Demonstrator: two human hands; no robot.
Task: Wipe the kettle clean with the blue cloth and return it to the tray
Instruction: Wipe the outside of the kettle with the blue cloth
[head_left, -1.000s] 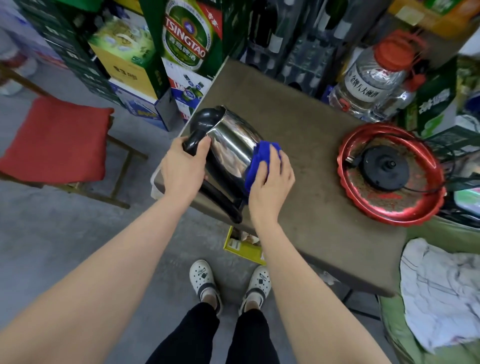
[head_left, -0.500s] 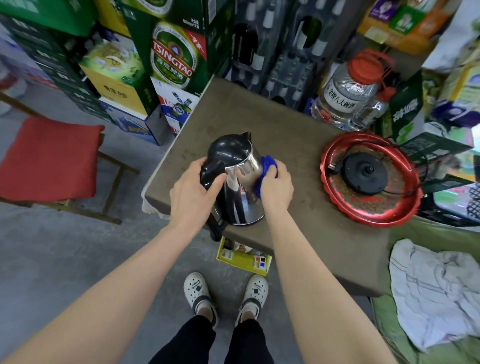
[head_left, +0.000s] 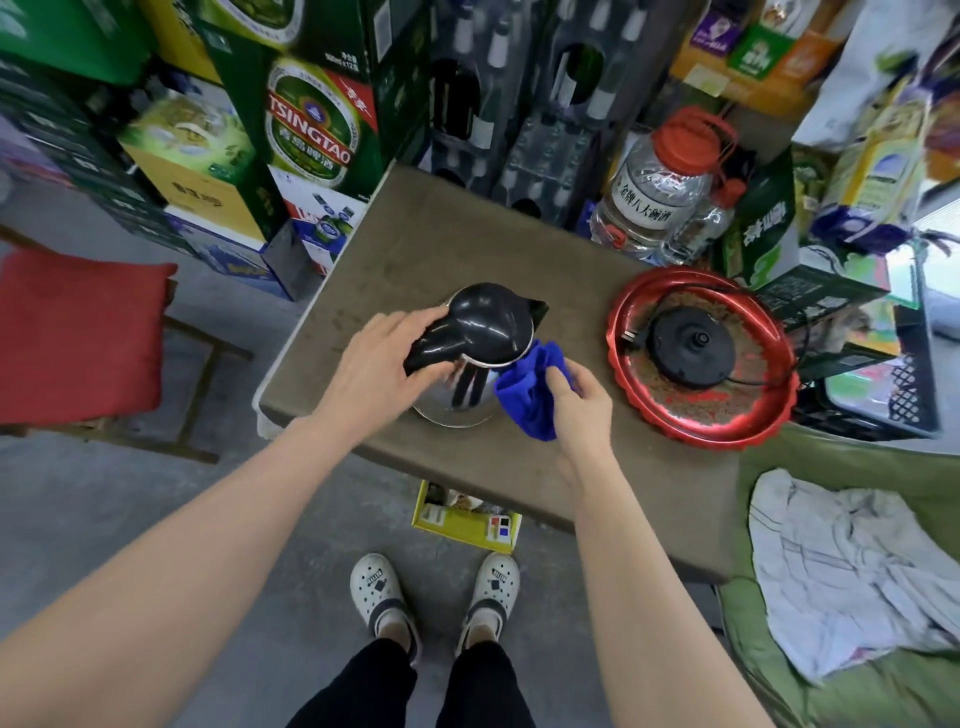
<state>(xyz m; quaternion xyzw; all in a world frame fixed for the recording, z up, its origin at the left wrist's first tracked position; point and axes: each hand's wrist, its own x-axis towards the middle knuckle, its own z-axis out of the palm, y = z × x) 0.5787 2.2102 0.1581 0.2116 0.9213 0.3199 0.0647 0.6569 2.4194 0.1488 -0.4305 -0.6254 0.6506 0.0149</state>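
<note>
The person is standing at a brown table (head_left: 467, 244), and the wiping step looks to be nearing its close. The left hand (head_left: 379, 369) is wrapping round the black handle of the kettle (head_left: 483, 332), which is sitting upright on the tabletop near the front edge, its black lid facing the camera and its steel body showing below. Just right of it, the right hand (head_left: 576, 400) is pinching the blue cloth (head_left: 530, 395) in a bunch, the cloth lying against the kettle's right flank. Further right, well apart from the kettle, the red tray (head_left: 779, 410) is resting on the table's corner and carrying the black kettle base (head_left: 693, 345) with its cord.

By the look of it, the next move is calling for a lift by the handle and a carry rightward, lowering the kettle squarely onto that base.

Around the table, a red-cushioned chair (head_left: 78, 332) is standing at far left, beer cartons (head_left: 311, 124) are stacking up behind, a large clear jug (head_left: 654, 192) is sitting at the back right, and a pale cloth (head_left: 841, 571) is lying on a green surface at lower right.
</note>
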